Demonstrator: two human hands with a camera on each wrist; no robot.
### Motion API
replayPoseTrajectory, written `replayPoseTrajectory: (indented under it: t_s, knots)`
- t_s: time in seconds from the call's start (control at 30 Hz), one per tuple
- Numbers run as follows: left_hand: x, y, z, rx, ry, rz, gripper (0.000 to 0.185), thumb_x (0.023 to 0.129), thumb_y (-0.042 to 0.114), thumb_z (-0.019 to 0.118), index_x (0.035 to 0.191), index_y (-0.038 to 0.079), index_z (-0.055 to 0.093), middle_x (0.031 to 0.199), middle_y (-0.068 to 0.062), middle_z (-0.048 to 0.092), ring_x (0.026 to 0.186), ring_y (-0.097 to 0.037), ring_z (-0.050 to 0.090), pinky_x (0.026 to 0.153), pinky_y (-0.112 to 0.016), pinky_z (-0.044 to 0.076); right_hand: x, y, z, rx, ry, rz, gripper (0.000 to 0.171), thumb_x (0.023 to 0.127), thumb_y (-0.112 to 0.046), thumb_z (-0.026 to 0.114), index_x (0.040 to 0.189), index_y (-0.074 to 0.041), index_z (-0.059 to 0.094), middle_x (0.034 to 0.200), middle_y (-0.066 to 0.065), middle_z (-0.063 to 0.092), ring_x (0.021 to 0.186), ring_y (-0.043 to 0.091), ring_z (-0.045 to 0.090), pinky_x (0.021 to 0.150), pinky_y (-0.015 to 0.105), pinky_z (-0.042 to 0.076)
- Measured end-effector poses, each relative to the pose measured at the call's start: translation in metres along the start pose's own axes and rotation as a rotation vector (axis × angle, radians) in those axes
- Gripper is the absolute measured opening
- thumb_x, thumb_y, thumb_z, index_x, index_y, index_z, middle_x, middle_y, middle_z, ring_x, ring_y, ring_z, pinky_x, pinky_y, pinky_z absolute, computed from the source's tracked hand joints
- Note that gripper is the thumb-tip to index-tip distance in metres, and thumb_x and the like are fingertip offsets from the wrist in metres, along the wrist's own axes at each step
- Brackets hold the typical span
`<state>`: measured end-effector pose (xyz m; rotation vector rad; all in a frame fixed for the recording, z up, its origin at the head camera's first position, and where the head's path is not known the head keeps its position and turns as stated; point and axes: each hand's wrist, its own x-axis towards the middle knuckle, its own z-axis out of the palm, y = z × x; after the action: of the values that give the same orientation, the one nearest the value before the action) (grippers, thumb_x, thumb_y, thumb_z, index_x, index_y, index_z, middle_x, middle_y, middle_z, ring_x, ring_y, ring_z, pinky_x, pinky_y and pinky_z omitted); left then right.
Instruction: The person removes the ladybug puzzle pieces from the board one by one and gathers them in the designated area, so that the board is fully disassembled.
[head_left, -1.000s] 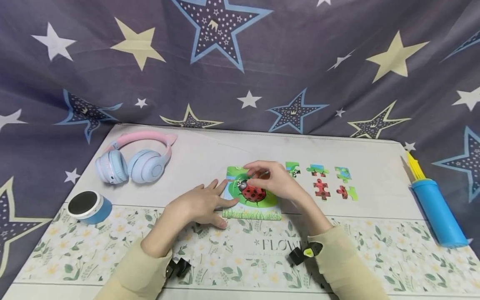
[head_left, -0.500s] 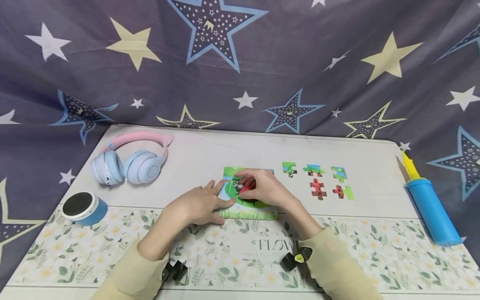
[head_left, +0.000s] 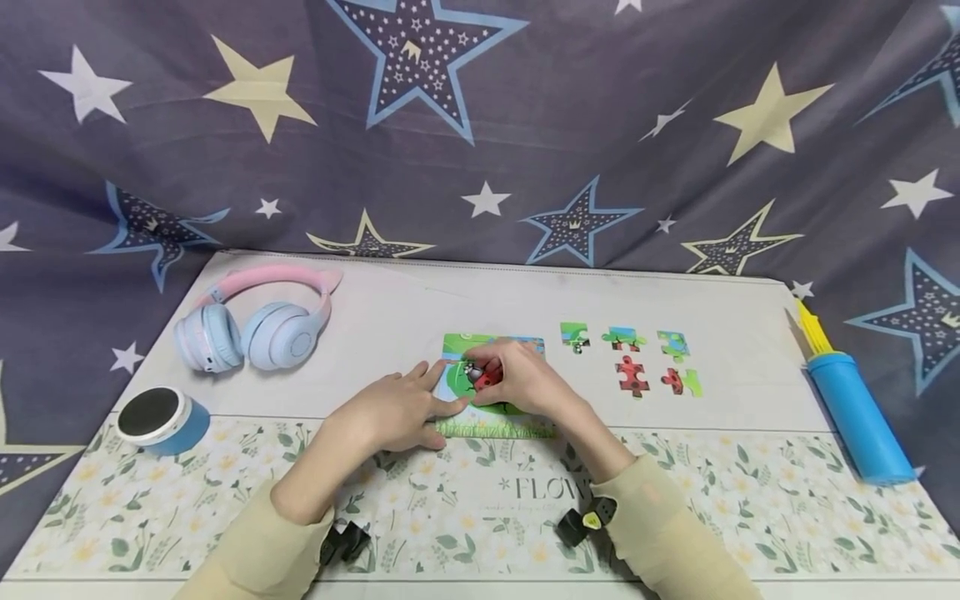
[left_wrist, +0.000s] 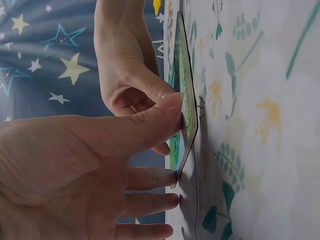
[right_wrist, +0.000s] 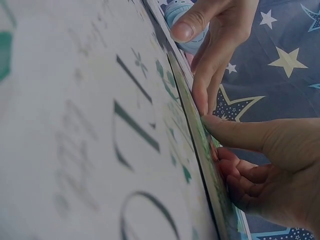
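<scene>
A flat picture board with a ladybug (head_left: 495, 430) lies on the table in front of me. My left hand (head_left: 393, 410) rests at its left edge, fingers spread and straight; in the left wrist view the thumb reaches over the near edge of the board (left_wrist: 189, 95). Over the ladybug, my right hand (head_left: 531, 379) has its thumb and curled fingers together on a red puzzle piece (head_left: 489, 380), largely covered by the fingers. Loose jigsaw pieces lie right of the board, among them a red one (head_left: 632, 377) and a green-blue one (head_left: 575, 336).
Pink and blue headphones (head_left: 279, 333) lie at the back left, with a round blue speaker (head_left: 183, 429) in front of them. A blue pump (head_left: 858, 417) with a yellow end lies along the right side. A star-patterned curtain (head_left: 600, 125) closes off the back.
My right hand has moved left and slightly down across the board, uncovering the loose pieces and covering more of the ladybug. The left hand stays at the board's edge. The view has shifted slightly.
</scene>
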<state>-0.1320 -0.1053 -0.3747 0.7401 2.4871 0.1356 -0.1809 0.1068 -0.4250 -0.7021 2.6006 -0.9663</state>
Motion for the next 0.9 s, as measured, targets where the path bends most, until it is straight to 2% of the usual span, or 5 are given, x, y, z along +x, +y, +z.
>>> replayPoseTrajectory:
  t_s: [0.3, 0.6, 0.9]
  knots:
    - [-0.0008, 0.0014, 0.0012, 0.008, 0.027, 0.020, 0.059, 0.097, 0.041, 0.068, 0.153, 0.029, 0.051, 0.170, -0.026, 0.018, 0.155, -0.048, 0.026, 0.121, -0.064, 0.033, -0.0006, 0.0001, 0.0002, -0.002, -0.002, 0.013, 0.060, 0.083, -0.015, 0.087, 0.139, -0.012, 0.066, 0.112, 0.007, 0.072, 0.093, 0.015, 0.069, 0.079, 0.028, 0.059]
    - [-0.0016, -0.0051, 0.0071, -0.014, 0.087, 0.050, 0.056, 0.099, 0.037, 0.066, 0.153, 0.029, 0.051, 0.171, -0.024, 0.016, 0.157, -0.048, 0.022, 0.120, -0.065, 0.034, -0.0006, -0.0047, -0.0017, -0.009, 0.013, 0.045, 0.063, 0.083, -0.016, 0.088, 0.141, -0.011, 0.065, 0.115, 0.007, 0.071, 0.098, 0.018, 0.069, 0.082, 0.031, 0.059]
    - [0.0005, -0.0056, 0.0098, 0.023, 0.116, 0.076, 0.054, 0.099, 0.035, 0.066, 0.151, 0.028, 0.054, 0.169, -0.026, 0.022, 0.154, -0.049, 0.029, 0.118, -0.064, 0.038, 0.0002, -0.0036, 0.0013, 0.009, 0.024, 0.053, 0.062, 0.081, -0.014, 0.089, 0.139, -0.010, 0.066, 0.111, 0.006, 0.076, 0.100, 0.018, 0.072, 0.086, 0.034, 0.060]
